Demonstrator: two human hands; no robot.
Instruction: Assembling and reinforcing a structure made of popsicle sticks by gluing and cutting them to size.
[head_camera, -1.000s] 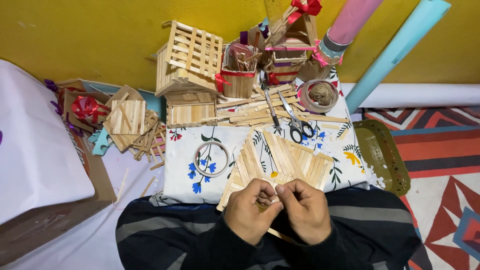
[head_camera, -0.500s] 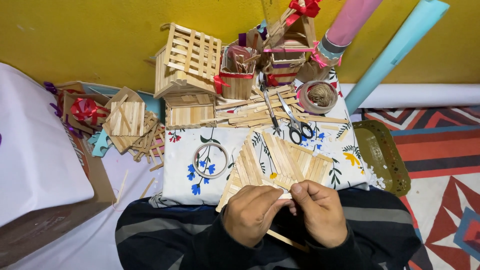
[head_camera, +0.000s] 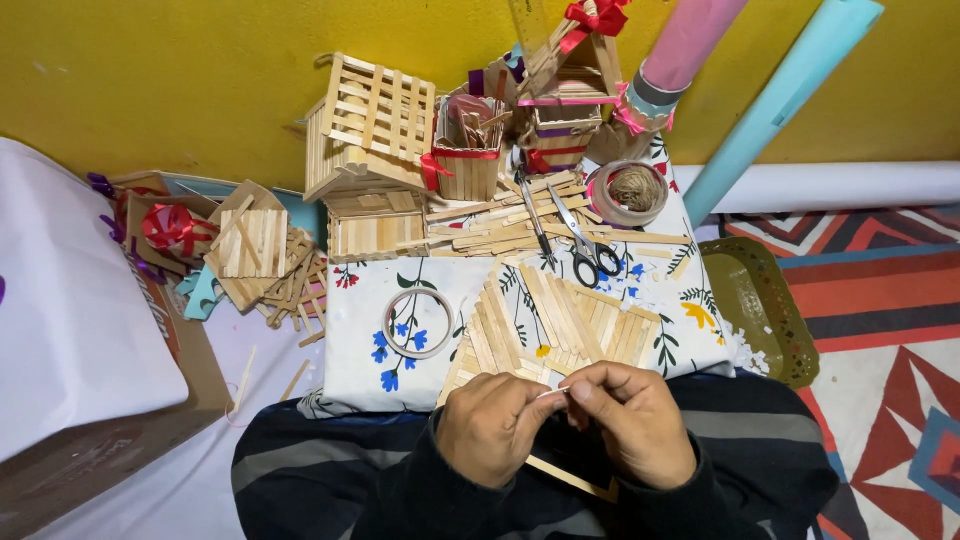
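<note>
My left hand (head_camera: 492, 428) and my right hand (head_camera: 630, 418) meet over my lap, fingertips pinched together on a small thin pale piece (head_camera: 553, 393), perhaps tape. A wooden craft stick (head_camera: 570, 478) pokes out below my hands. Just beyond them a flat panel of glued craft sticks (head_camera: 555, 325) lies on the floral cloth (head_camera: 365, 345). A clear tape roll (head_camera: 418, 322) rests left of the panel.
Scissors (head_camera: 585, 245) and loose sticks (head_camera: 500, 225) lie farther back. A stick house (head_camera: 370, 135), a stick cup with red ribbon (head_camera: 467, 160) and a twine spool (head_camera: 630, 190) stand by the yellow wall. A green-gold tray (head_camera: 760, 310) is at the right, a cardboard box (head_camera: 90, 420) at the left.
My hands have shifted slightly right and their fingertips have drawn together on the small piece; the objects on the cloth have not moved.
</note>
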